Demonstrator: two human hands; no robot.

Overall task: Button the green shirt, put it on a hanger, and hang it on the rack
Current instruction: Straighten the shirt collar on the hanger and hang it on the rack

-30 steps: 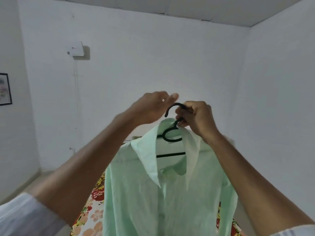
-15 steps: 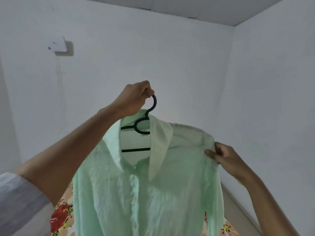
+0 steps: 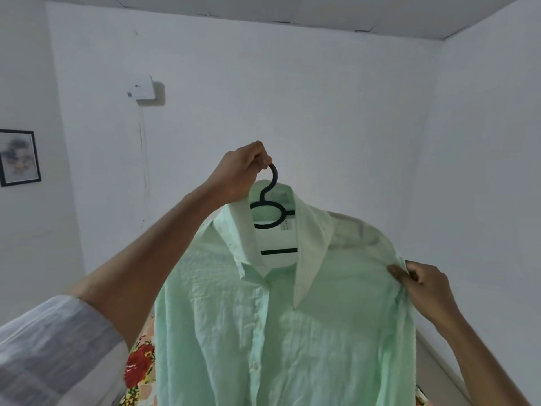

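The light green shirt (image 3: 281, 323) hangs buttoned on a black hanger (image 3: 270, 212), held up in the air in front of me. My left hand (image 3: 241, 174) grips the top of the hanger's hook. My right hand (image 3: 421, 288) pinches the shirt's fabric at its right shoulder seam. The collar stands open around the hanger's neck, and a black crossbar shows inside it. No rack is in view.
White walls (image 3: 322, 112) surround me, with a corner at the right. A small white box (image 3: 142, 88) is mounted on the far wall and a framed picture (image 3: 18, 156) hangs at the left. A floral cloth (image 3: 139, 367) shows below the shirt.
My right hand left the hanger's hook and went down to the shirt's right shoulder, which it now pinches. My left hand keeps the hook. The view has swung back left.
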